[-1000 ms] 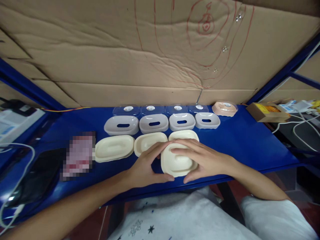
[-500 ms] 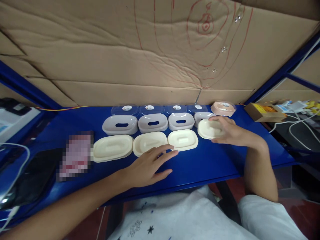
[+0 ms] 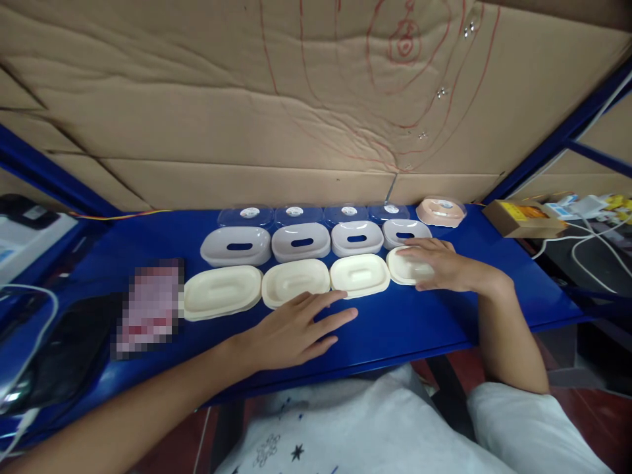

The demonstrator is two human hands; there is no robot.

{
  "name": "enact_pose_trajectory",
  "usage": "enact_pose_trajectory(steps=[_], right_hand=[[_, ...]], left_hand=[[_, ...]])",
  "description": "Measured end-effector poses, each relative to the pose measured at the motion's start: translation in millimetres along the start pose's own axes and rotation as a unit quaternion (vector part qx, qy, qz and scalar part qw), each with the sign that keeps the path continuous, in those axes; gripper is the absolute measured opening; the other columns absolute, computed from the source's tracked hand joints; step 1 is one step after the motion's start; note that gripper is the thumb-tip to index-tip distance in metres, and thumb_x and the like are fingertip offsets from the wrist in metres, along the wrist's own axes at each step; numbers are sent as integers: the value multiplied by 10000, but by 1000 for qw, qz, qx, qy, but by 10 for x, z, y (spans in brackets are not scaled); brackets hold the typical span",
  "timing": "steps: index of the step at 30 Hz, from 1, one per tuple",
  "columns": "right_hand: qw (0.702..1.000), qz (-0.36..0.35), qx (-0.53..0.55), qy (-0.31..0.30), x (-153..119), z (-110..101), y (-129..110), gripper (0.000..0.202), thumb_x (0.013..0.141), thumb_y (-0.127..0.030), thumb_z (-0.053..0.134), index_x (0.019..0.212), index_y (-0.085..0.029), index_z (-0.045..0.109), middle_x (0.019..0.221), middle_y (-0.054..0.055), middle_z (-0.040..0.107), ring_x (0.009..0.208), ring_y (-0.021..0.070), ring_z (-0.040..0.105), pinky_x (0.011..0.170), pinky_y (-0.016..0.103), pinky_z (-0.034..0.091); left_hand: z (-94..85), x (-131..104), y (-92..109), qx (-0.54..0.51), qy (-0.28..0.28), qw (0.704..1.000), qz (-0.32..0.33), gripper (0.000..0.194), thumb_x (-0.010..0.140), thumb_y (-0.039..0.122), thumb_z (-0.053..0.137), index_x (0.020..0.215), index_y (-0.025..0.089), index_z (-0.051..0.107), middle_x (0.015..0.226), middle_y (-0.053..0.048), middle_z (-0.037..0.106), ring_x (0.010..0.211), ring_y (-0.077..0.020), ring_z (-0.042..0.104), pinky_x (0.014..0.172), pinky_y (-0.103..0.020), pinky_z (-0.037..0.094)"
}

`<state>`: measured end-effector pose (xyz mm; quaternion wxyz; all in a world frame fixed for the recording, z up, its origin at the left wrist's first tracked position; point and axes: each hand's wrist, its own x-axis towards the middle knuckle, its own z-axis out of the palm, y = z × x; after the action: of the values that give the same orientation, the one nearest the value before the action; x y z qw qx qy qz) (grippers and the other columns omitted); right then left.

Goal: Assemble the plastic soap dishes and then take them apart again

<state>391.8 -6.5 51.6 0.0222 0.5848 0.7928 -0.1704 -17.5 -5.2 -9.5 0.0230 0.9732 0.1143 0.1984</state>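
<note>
Cream oval soap-dish trays lie in a front row on the blue shelf; one (image 3: 222, 291) is at the left end. At the right end, my right hand (image 3: 441, 264) grips another cream tray (image 3: 407, 266) by its right part, fingers over the far edge and thumb near the front edge, covering part of it. My left hand (image 3: 291, 332) is open, fingers spread, index fingertip at the front edge of a third tray (image 3: 360, 275). Behind stand white oval dishes with slots, such as the leftmost dish (image 3: 237, 245), and clear lids (image 3: 296, 214) with round labels.
A pink oval dish with a clear lid (image 3: 441, 212) stands at the back right. A cardboard box (image 3: 523, 220) and cables sit farther right. On the left lie a blurred-out pinkish item (image 3: 149, 306) and a black device (image 3: 64, 349). A cardboard wall (image 3: 222, 99) rises behind.
My right hand has lowered the cream tray from a raised position in front of the white dish to the right end of the row. My left hand has barely moved.
</note>
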Motion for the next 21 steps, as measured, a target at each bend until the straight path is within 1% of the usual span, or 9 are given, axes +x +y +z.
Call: enact_pose_trajectory(steps=[4,6,7,8,10,12,14,17,21], right_hand=[[995,-69,70,6,105,-48,239,795,876,-677,791,1599,-412,594,1752,23,489,1653,403,388,1339,620,348],[989,-55,94,100,232,-69,494,643,972,-738,641,1531,-421,650,1682,9,574,1589,365,491,1311,580,409],[977,-8,88,192,305,-66,643,616,1005,-747,563,1500,-397,671,1640,35,614,1553,367,528,1293,594,423],[956,55,66,281,376,-52,796,638,1021,-750,501,1502,-364,665,1629,70,619,1547,384,522,1290,633,404],[929,130,41,345,490,4,1087,752,1012,-720,490,1573,-230,592,1694,193,522,1599,480,408,1285,767,288],[922,176,27,343,548,72,1315,831,979,-690,544,1597,-134,542,1727,285,436,1613,541,340,1255,815,251],[922,203,14,329,553,117,1459,816,962,-667,583,1586,-144,545,1721,290,436,1600,529,358,1246,776,288],[918,231,-5,321,518,118,1543,798,902,-708,671,1530,-221,602,1640,254,520,1531,523,422,1220,739,321],[909,254,-19,330,494,106,1559,951,771,-791,798,1494,-195,634,1599,295,494,1497,544,412,1215,698,303]], left_hand=[[-15,14,8,15,-4,1000,9,455,1134,278,538,1583,197,534,1532,-194,608,1180,-326,734,978,-517,669],[-24,19,16,20,-3,1000,15,453,1133,274,540,1579,197,538,1536,-195,605,1178,-326,733,969,-513,670],[-27,20,18,21,-3,1000,17,455,1132,273,541,1581,198,537,1538,-195,603,1184,-327,731,967,-512,670],[-27,19,18,22,-4,1000,19,457,1131,272,542,1582,200,537,1540,-193,602,1191,-328,729,968,-510,669],[-21,12,11,22,-8,1000,20,458,1129,270,546,1582,204,540,1542,-187,602,1193,-327,727,972,-508,665],[-13,0,-1,21,-10,1000,17,465,1125,269,555,1585,209,542,1544,-180,601,1184,-325,728,977,-505,661],[-9,-12,-10,22,-11,1000,11,481,1119,265,569,1597,213,538,1546,-176,598,1169,-317,730,985,-500,653],[-19,-14,-9,29,-16,999,7,483,1119,263,573,1599,217,542,1550,-175,593,1139,-305,730,989,-492,645],[-43,5,10,29,-28,999,5,468,1107,268,605,1572,227,573,1547,-170,595,1113,-291,729,989,-476,637]])
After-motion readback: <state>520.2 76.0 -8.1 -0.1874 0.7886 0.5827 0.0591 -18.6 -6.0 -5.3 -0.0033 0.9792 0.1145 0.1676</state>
